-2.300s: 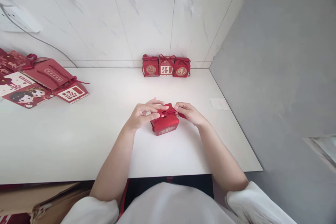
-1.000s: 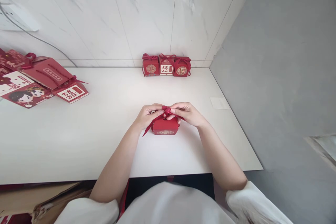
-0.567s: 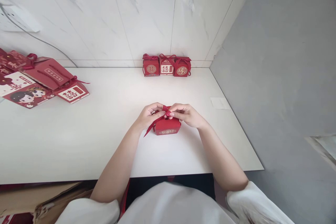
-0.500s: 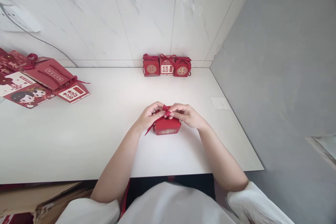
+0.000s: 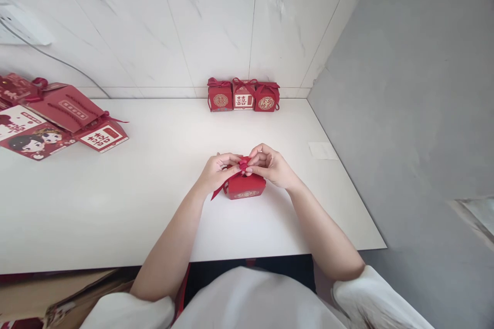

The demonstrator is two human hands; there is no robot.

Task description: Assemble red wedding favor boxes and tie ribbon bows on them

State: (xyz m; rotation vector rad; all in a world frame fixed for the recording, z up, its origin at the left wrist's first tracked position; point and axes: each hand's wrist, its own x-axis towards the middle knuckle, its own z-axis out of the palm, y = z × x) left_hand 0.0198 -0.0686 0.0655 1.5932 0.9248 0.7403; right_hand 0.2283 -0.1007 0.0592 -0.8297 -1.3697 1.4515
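Note:
A small red gift box [image 5: 246,188] with a gold emblem on its front stands on the white table [image 5: 116,200] in front of me. A red ribbon [image 5: 222,186] runs over its top, and one loose end trails down to the left. My left hand [image 5: 216,170] pinches the ribbon at the box's top left. My right hand [image 5: 269,165] pinches the ribbon at the top right, fingers curled. Both sets of fingertips meet above the lid.
Three finished red boxes with ribbon bows [image 5: 243,95] stand in a row against the marble wall. Flat, unfolded red boxes [image 5: 57,118] lie in a pile at the table's left. A grey wall [image 5: 405,113] borders the table on the right. A cardboard carton [image 5: 57,293] sits below the front edge.
The box has turned square to me and a ribbon end now hangs to the left. My fingers have drawn together over the lid, and my right hand has risen slightly.

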